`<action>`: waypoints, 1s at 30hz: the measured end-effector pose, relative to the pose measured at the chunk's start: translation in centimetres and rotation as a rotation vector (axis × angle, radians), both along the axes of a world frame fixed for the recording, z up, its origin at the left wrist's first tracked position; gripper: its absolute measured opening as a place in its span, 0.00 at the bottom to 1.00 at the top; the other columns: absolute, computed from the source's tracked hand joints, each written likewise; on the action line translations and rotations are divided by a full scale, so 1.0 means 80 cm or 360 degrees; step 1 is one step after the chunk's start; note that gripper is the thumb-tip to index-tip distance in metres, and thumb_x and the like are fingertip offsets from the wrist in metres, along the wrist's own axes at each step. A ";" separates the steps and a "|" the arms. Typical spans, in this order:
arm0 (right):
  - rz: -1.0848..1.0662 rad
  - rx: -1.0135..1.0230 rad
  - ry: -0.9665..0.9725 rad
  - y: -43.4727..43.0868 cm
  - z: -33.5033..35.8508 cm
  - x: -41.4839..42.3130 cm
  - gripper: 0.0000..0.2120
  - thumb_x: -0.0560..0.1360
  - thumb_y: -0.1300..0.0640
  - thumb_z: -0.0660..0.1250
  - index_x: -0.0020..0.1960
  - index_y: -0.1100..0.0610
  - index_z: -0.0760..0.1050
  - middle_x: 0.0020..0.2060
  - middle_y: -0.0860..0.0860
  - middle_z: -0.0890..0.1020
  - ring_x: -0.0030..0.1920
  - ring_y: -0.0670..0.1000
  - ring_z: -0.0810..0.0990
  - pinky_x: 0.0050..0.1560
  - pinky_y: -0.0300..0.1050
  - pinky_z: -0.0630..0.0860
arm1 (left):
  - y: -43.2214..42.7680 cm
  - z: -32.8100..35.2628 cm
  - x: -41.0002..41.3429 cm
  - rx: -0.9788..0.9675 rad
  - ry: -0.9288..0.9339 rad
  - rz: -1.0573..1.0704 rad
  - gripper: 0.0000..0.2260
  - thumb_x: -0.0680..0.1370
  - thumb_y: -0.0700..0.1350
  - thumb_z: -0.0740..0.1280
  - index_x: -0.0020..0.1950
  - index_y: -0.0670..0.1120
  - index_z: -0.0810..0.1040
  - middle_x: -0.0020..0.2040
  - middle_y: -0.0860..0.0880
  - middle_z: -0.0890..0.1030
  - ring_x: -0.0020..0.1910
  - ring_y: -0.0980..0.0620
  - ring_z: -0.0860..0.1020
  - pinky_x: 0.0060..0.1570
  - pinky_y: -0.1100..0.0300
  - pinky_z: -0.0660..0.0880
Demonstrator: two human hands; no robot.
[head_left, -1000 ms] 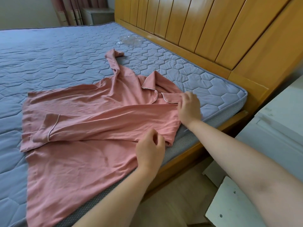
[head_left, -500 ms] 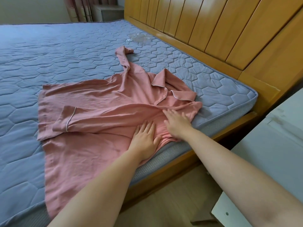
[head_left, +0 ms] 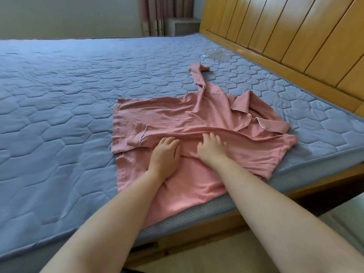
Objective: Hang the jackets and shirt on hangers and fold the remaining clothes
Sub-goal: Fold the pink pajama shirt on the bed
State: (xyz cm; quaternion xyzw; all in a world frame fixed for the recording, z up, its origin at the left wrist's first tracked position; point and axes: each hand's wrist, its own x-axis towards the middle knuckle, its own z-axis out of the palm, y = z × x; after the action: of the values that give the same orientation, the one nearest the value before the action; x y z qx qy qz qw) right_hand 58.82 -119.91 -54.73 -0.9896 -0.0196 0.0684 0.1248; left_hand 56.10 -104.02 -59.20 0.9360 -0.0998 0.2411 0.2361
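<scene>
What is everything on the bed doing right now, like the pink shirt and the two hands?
pink shirt: spread on the mattress, one sleeve folded across its front, the other stretched toward the headboard.
left hand: palm down, pressing on the shirt.
right hand: fingers spread, resting on the shirt.
clear plastic bag: crumpled, lying by the headboard.

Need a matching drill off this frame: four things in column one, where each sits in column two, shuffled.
Things:
1. pink top
2. clear plastic
3. left hand
4. curtain

Places:
A. in the far corner, beyond the mattress
B. flat on pink fabric, beside the right hand
C. on the mattress, close to the headboard
D. spread at the mattress's near edge, hem over the side

Pairs: 1-D, 2-C, 3-B, 4-A
</scene>
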 end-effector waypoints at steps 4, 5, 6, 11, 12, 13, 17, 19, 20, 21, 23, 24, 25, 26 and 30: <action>0.0029 -0.0145 -0.0060 0.011 -0.064 -0.028 0.31 0.80 0.44 0.48 0.78 0.55 0.45 0.78 0.54 0.46 0.77 0.54 0.43 0.74 0.59 0.43 | 0.047 0.030 0.015 -0.0184 0.0070 0.0545 0.13 0.76 0.42 0.61 0.58 0.43 0.79 0.58 0.43 0.77 0.58 0.40 0.72 0.59 0.49 0.70; 0.0029 -0.0135 -0.0124 0.011 -0.066 -0.025 0.31 0.80 0.44 0.48 0.78 0.55 0.45 0.78 0.54 0.46 0.77 0.54 0.43 0.74 0.59 0.43 | 0.059 0.042 0.024 -0.0205 0.0210 0.0710 0.14 0.77 0.44 0.61 0.61 0.44 0.76 0.62 0.43 0.74 0.62 0.41 0.69 0.62 0.49 0.67; 0.0037 -0.0131 -0.0177 0.012 -0.065 -0.021 0.31 0.80 0.44 0.48 0.78 0.55 0.45 0.78 0.55 0.46 0.77 0.54 0.43 0.74 0.59 0.43 | 0.074 0.049 0.036 -0.0244 0.0395 0.0873 0.17 0.78 0.47 0.62 0.65 0.44 0.73 0.66 0.42 0.71 0.65 0.40 0.67 0.64 0.48 0.64; 0.0047 -0.0178 -0.0258 0.019 -0.073 -0.019 0.32 0.79 0.44 0.49 0.78 0.56 0.48 0.78 0.55 0.48 0.77 0.54 0.45 0.74 0.59 0.46 | 0.120 0.072 0.069 -0.0511 0.1133 0.1004 0.24 0.74 0.55 0.68 0.59 0.37 0.75 0.57 0.40 0.79 0.58 0.41 0.76 0.53 0.55 0.71; 0.0046 -0.0164 -0.0292 0.019 -0.074 -0.020 0.32 0.79 0.44 0.50 0.78 0.56 0.49 0.78 0.55 0.50 0.77 0.54 0.47 0.74 0.59 0.46 | 0.124 0.075 0.072 -0.0524 0.1160 0.0924 0.20 0.75 0.51 0.69 0.57 0.36 0.77 0.54 0.40 0.80 0.55 0.41 0.78 0.48 0.56 0.72; 0.0044 -0.0146 -0.0336 0.020 -0.074 -0.020 0.31 0.78 0.45 0.50 0.78 0.56 0.51 0.77 0.56 0.51 0.77 0.55 0.48 0.74 0.59 0.47 | 0.125 0.080 0.074 -0.0517 0.1166 0.0867 0.17 0.75 0.48 0.68 0.57 0.36 0.77 0.52 0.40 0.80 0.52 0.42 0.78 0.44 0.57 0.72; 0.0034 0.0059 -0.0623 0.023 -0.076 -0.026 0.33 0.70 0.47 0.49 0.71 0.61 0.66 0.74 0.60 0.62 0.74 0.58 0.61 0.72 0.59 0.55 | 0.125 0.096 0.088 -0.0432 0.0845 0.0890 0.13 0.78 0.42 0.61 0.61 0.39 0.75 0.60 0.41 0.77 0.59 0.41 0.75 0.52 0.56 0.70; 0.0053 0.0127 -0.0731 0.024 -0.078 -0.029 0.31 0.70 0.48 0.51 0.66 0.63 0.71 0.70 0.61 0.69 0.69 0.61 0.68 0.69 0.60 0.62 | 0.131 0.096 0.097 -0.0473 0.0606 0.0939 0.12 0.79 0.42 0.61 0.60 0.39 0.75 0.59 0.40 0.78 0.59 0.42 0.75 0.54 0.56 0.68; 0.0060 0.0139 -0.0759 0.024 -0.079 -0.029 0.30 0.70 0.48 0.52 0.65 0.63 0.73 0.68 0.62 0.71 0.68 0.61 0.70 0.68 0.60 0.63 | 0.133 0.091 0.103 -0.0500 0.0538 0.0925 0.11 0.78 0.43 0.62 0.58 0.40 0.76 0.57 0.40 0.79 0.57 0.42 0.76 0.53 0.55 0.69; 0.0068 0.0152 -0.0757 0.024 -0.080 -0.028 0.30 0.70 0.48 0.52 0.64 0.63 0.73 0.68 0.61 0.72 0.67 0.60 0.71 0.68 0.60 0.64 | 0.134 0.086 0.106 -0.0508 0.0503 0.0909 0.11 0.78 0.45 0.64 0.57 0.40 0.76 0.56 0.39 0.79 0.56 0.41 0.77 0.53 0.55 0.70; 0.0086 0.0144 -0.0715 0.024 -0.081 -0.026 0.31 0.70 0.47 0.51 0.65 0.63 0.73 0.68 0.60 0.72 0.69 0.58 0.70 0.70 0.59 0.61 | 0.132 0.066 0.107 -0.0371 0.0540 0.0915 0.16 0.79 0.50 0.64 0.62 0.43 0.74 0.58 0.39 0.78 0.58 0.40 0.76 0.55 0.52 0.70; 0.0095 0.0117 -0.0684 0.024 -0.083 -0.026 0.32 0.70 0.46 0.50 0.66 0.63 0.73 0.69 0.60 0.71 0.70 0.58 0.68 0.71 0.58 0.60 | 0.131 0.053 0.104 -0.0216 0.0535 0.0908 0.19 0.79 0.52 0.64 0.66 0.44 0.71 0.61 0.39 0.76 0.61 0.40 0.73 0.58 0.51 0.69; 0.0104 0.0083 -0.0648 0.024 -0.084 -0.027 0.33 0.70 0.45 0.49 0.68 0.62 0.71 0.70 0.59 0.70 0.72 0.57 0.66 0.72 0.58 0.57 | 0.127 0.044 0.101 -0.0035 0.0450 0.0867 0.21 0.79 0.51 0.63 0.69 0.44 0.68 0.64 0.40 0.73 0.64 0.40 0.70 0.61 0.49 0.67; 0.0113 0.0054 -0.0610 0.024 -0.084 -0.026 0.34 0.70 0.44 0.47 0.69 0.62 0.70 0.71 0.59 0.68 0.73 0.56 0.64 0.72 0.57 0.55 | 0.121 0.040 0.098 0.0128 0.0314 0.0786 0.22 0.79 0.50 0.62 0.71 0.45 0.66 0.67 0.41 0.71 0.66 0.41 0.67 0.64 0.48 0.65; 0.0134 0.0002 -0.0546 0.026 -0.081 -0.020 0.37 0.70 0.42 0.44 0.71 0.58 0.68 0.73 0.57 0.65 0.74 0.54 0.61 0.73 0.57 0.53 | 0.070 0.044 0.090 0.0540 0.0259 0.0170 0.22 0.81 0.49 0.56 0.75 0.49 0.63 0.76 0.46 0.61 0.76 0.45 0.55 0.73 0.47 0.50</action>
State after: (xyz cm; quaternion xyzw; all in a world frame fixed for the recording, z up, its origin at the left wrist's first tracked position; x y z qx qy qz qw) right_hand 57.22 -117.82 -61.21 -0.9850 -0.0821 -0.0963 0.1174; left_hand 63.27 -98.41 -55.65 0.9828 -0.0698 0.1564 0.0691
